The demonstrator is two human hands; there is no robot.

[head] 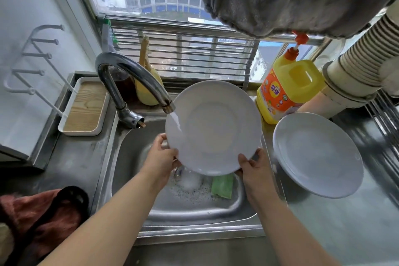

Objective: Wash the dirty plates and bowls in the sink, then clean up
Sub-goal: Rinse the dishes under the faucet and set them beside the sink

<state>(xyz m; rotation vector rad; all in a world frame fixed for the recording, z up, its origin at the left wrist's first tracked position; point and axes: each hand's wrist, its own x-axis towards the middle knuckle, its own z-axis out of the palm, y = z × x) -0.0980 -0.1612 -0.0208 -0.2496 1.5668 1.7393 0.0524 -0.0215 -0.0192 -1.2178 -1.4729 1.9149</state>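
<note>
My left hand [162, 153] and right hand [251, 165] pinch the white plate [213, 127] by opposite rims, tilted over the sink [133, 157] so the faucet [138, 80] stream sheets off. A rinsed-looking plate [317, 153] rests on the right counter.

Barred window [183, 54] at upper centre admitted daylight; white wall [23, 6] stood left; steel counter [345, 233] lay lower right.
</note>
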